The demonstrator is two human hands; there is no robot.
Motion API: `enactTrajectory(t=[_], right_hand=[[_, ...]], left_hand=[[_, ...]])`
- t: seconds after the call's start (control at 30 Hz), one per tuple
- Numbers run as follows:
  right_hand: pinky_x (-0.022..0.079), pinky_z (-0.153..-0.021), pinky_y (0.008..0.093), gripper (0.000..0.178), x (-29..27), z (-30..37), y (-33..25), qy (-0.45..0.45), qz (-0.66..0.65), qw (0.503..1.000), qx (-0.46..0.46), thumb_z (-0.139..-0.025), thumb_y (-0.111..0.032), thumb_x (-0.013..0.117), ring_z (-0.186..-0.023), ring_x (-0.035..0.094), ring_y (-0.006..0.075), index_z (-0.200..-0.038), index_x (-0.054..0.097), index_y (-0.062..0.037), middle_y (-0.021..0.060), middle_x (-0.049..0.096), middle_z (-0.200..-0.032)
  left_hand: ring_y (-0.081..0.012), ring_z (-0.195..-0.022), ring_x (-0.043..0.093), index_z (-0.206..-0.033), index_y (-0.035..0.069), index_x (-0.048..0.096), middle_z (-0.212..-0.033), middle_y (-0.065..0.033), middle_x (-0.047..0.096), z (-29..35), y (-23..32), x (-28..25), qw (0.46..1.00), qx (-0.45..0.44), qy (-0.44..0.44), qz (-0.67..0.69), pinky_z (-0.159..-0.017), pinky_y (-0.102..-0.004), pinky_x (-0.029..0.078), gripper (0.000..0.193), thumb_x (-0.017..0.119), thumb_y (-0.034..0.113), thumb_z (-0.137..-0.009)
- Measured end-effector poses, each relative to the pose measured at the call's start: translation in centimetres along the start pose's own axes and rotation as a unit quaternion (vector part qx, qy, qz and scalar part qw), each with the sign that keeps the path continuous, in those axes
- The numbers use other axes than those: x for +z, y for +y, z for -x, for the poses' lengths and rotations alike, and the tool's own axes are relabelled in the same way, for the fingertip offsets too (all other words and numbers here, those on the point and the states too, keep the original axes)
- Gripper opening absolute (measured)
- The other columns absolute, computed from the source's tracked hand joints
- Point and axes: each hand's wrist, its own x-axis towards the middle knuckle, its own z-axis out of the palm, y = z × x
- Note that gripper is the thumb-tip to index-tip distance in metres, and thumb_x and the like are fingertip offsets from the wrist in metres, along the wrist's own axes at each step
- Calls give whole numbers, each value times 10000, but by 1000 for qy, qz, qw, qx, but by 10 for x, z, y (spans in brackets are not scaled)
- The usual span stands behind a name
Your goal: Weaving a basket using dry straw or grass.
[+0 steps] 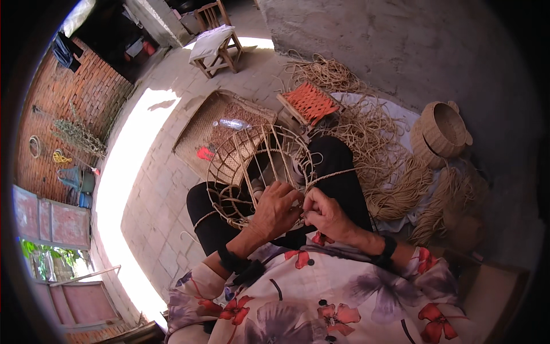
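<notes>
The basket frame (258, 166) rested on the person's lap, ribs pointing away. The left hand (276, 209) gripped its rim; the right hand (325, 213) pinched a straw cord (335, 174). The frame looked light, stiff and springy, best held at the rim; the cord seemed pliable.

Wire basket frame (258, 166) on the lap, woven basket (441, 131) far right, stool (216, 45) well behind.

The basket frame (258, 166) is bare, smooth cane; the cord (395, 166) is rough, matt straw; the stool (216, 46) is plain wood.
</notes>
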Motion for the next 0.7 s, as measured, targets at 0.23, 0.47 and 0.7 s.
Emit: enactTrajectory(t=[0.23,0.47,0.7], right_hand=[[474,-607,214,337,-98,31,-105,-120,-189,971,88,-848,-27,692,-695,649,117,-1123,497,-8,56,617,-762],[298,-450,188,483,-281,60,-177,48,-119,977,-167,-840,-257,789,-537,338,1,-1146,490,-32,-31,423,-730],[443,-701,226,410,-368,70,-159,355,115,920,-119,-927,-196,661,-765,498,61,-1275,511,-39,12,509,-994]], left_hand=[[-249,-781,556,-853,94,639,-822,-52,595,2,-4,10,996,61,22,-66,-708,-380,390,183,759,112,-716],[-252,-735,548,-832,87,630,-747,-56,577,-2,-3,11,997,33,46,-43,-715,-388,373,131,741,123,-774],[-246,-743,561,-776,99,652,-733,-45,590,-3,-4,1,996,-50,63,-35,-728,-395,351,111,710,192,-795]])
